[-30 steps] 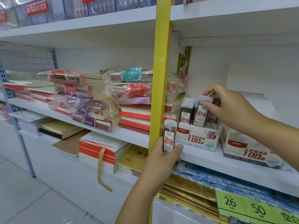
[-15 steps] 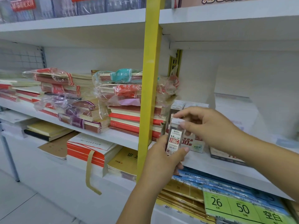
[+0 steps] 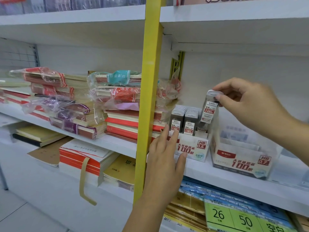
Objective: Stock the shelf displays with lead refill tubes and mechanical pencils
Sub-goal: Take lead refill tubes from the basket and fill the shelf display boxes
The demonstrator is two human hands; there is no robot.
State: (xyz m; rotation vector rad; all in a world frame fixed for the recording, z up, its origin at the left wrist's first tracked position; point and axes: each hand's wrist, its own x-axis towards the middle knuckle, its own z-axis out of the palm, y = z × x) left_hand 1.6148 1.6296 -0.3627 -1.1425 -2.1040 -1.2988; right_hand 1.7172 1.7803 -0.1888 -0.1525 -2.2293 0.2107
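Green price tags point(image 3: 234, 218) marked 26 and 50 are hanging at the lower right of the frame, nearest the camera. Above them the left hand point(image 3: 164, 158) is reaching up from the bottom centre beside the yellow upright point(image 3: 150, 97), fingers straight and spread, the tips resting against the front left of the HB 0.5 display box point(image 3: 194, 149); it is holding nothing. That white card box is sitting on the white shelf point(image 3: 225, 180) right of centre and is carrying upright rows of lead refill tubes point(image 3: 184, 121) in its left and middle columns, with lower tubes showing in the right one. The right hand point(image 3: 247, 104) is coming in from the right edge and pinching a single lead refill tube point(image 3: 209, 108) by its pale cap between thumb and fingertips. The tube is hanging slightly tilted below the grip, its lower end just over the box's right column. Just right of this box the HB 0.7 display box point(image 3: 242, 161) is standing; its contents are too blurred to tell. Farther back, left of the upright, wrapped notebook stacks point(image 3: 120, 106) are lying.
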